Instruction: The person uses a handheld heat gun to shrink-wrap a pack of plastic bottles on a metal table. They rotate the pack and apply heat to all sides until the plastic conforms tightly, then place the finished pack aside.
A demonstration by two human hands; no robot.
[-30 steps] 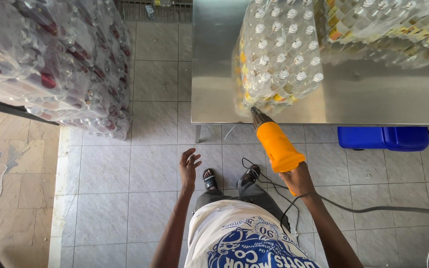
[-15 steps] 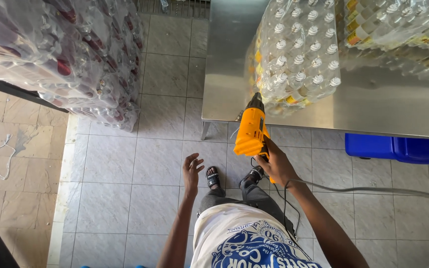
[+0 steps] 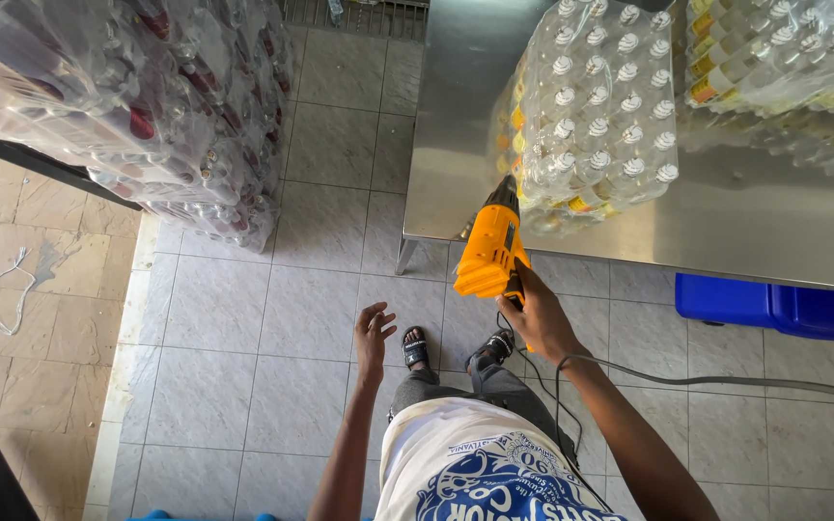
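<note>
Place: bottling or packing workshop.
Evidence: shrink-wrapped bottle packs (image 3: 596,106) stood on a steel table (image 3: 456,125); stacked packs (image 3: 147,106) lined the tiled floor (image 3: 243,328).

Right hand (image 3: 540,316) raised, fingers clenched; left hand (image 3: 375,333) open, hanging free.

Right hand (image 3: 540,314) gripping yellow heat gun (image 3: 490,246), wrapped bottle pack (image 3: 596,106)

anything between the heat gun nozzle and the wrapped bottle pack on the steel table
Nothing: in the head view the yellow heat gun, in the right hand, points its nozzle right at the bottle pack.
</note>
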